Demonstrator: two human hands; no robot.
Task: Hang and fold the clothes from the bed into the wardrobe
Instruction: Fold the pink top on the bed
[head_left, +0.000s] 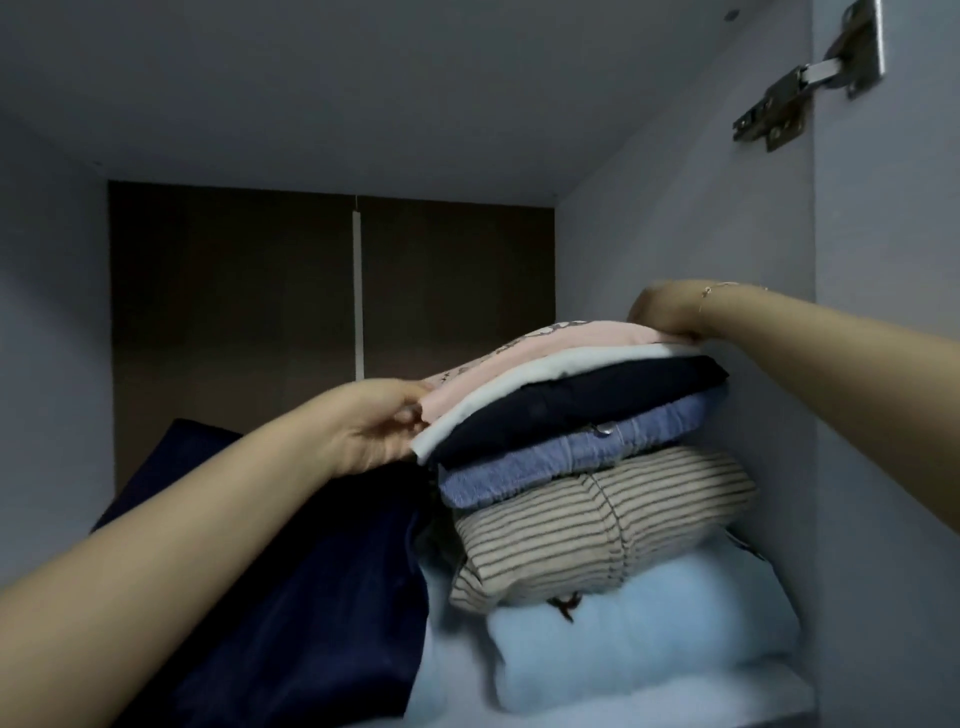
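A stack of folded clothes stands on the wardrobe shelf (675, 714) against the right wall. From the top it holds a pink printed garment (540, 351), a white one (498, 395), a navy one (582, 400), a blue one (571, 457), a beige striped one (597, 525) and a fluffy light-blue one (639, 639). My left hand (374, 426) pinches the left edge of the pink garment. At the far right corner of that garment my right hand (670, 312) rests on top, fingers hidden behind the wrist.
A dark navy satin cloth (291, 597) lies heaped left of the stack, under my left forearm. The compartment has a brown back panel (234, 312), a low ceiling and a metal door hinge (800, 83) at the upper right.
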